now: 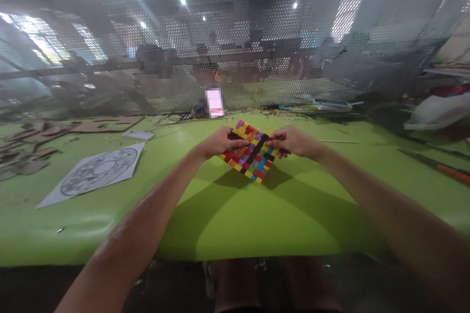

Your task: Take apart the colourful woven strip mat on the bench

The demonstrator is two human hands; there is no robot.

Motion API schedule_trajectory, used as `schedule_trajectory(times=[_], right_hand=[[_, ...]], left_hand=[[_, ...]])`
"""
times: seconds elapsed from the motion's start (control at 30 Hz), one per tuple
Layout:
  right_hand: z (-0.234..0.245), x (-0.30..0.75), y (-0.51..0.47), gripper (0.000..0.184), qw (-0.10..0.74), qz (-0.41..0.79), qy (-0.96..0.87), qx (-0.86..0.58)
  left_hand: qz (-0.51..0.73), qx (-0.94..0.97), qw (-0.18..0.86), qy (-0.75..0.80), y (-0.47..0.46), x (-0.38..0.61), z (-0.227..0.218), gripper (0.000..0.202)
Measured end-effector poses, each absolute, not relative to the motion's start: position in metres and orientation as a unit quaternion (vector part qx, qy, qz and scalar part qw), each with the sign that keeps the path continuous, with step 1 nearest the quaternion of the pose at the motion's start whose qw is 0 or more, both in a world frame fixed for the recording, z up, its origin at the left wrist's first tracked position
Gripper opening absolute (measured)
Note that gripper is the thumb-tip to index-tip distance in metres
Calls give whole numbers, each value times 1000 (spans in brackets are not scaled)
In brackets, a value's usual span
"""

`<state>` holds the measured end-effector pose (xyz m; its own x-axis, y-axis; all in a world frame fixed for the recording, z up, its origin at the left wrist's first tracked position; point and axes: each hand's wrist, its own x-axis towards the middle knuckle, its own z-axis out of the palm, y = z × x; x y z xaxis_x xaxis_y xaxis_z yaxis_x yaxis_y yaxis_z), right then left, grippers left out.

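A small woven mat point(245, 158) of yellow, red, black, purple and blue strips is held tilted just above the green table. My left hand point(223, 142) grips its upper left side, thumb lying across the front and fingers behind. At the right corner my right hand point(288, 142) pinches the edge between thumb and fingers. A dark strip runs diagonally over the weave close to the right thumb. Whether the strips are paper or another material I cannot tell. Shadows of both hands and the mat fall on the table below.
On the green table point(279, 234), a paper sheet with a printed ring design point(121, 158) lies left, near cardboard scraps point(36, 132). A white tray point(332, 104), a lit screen point(215, 102) and loose scraps line the back, before a perforated partition point(249, 68). A thin stick point(340, 142) lies right.
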<state>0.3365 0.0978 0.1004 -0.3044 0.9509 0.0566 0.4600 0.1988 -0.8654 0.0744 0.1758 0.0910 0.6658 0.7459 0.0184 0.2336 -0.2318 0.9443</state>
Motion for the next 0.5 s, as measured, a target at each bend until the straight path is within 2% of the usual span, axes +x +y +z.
schedule_trajectory(times=[0.2, 0.3, 0.43, 0.5], right_hand=[[92, 346, 108, 47, 445, 327, -655, -516], [85, 342, 113, 41, 497, 340, -615, -510], [76, 331, 113, 22, 510, 397, -583, -493], [74, 327, 111, 22, 493, 438, -579, -479]], left_hand=[[410, 592, 642, 264, 191, 76, 81, 41], [444, 551, 668, 230, 190, 83, 74, 48], [419, 586, 639, 267, 179, 98, 64, 46], [426, 611, 605, 283, 175, 102, 62, 49]])
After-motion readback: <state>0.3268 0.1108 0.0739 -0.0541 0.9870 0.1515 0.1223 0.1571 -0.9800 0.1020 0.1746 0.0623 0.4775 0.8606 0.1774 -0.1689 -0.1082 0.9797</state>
